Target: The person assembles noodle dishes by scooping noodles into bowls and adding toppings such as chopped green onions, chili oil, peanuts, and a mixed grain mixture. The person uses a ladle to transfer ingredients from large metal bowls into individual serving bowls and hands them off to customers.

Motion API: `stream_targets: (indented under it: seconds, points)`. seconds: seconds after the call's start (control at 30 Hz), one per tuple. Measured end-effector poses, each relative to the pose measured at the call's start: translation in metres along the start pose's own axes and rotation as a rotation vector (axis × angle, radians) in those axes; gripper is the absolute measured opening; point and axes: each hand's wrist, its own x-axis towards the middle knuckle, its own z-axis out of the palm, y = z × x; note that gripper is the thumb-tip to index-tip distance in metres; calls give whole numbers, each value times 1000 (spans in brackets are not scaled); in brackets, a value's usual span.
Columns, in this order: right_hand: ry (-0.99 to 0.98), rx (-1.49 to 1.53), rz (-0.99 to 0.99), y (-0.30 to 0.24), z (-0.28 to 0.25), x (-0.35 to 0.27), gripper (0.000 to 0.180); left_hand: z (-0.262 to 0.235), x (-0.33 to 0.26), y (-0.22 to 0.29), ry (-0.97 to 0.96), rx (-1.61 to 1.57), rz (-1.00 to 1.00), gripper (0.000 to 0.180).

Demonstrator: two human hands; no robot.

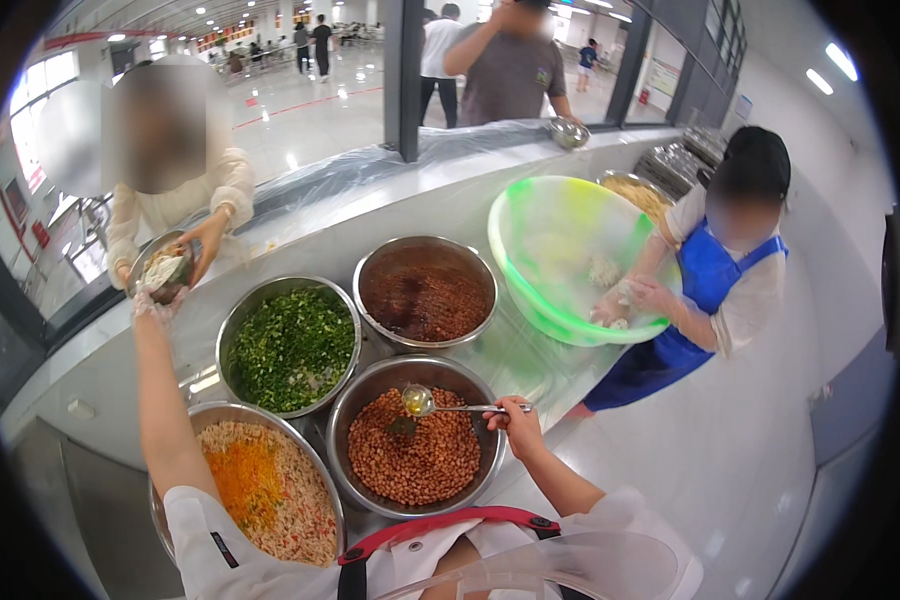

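My left hand, in a clear plastic glove, reaches out at the far left and grips the near side of a metal bowl of food. A person across the counter has both hands on the same bowl. My right hand is closed round the handle of a small metal ladle. Yellowish liquid shows in the ladle's cup, which hangs over a metal basin of reddish-brown beans or nuts. A dark green patch lies among them, just below the ladle.
Around it stand metal basins of chopped greens, dark red-brown sauce and a pale minced mix with orange topping. Right, a co-worker in a blue apron handles white food in a green-white tub. A small bowl sits on the ledge.
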Motion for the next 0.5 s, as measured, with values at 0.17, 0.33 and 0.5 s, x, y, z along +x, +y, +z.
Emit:
stream_targets:
  seconds: [0.17,0.33,0.5]
  points:
    - [-10,24,87,9,8,-3,21,11,40,26,160,-31,-45,36]
    - [-29,39,102,14,13,-1,19,21,13,19,134,-132,20,53]
    - [-111,-48,80,30,17,5,19,29,-106,-14,-160,27,-124,46]
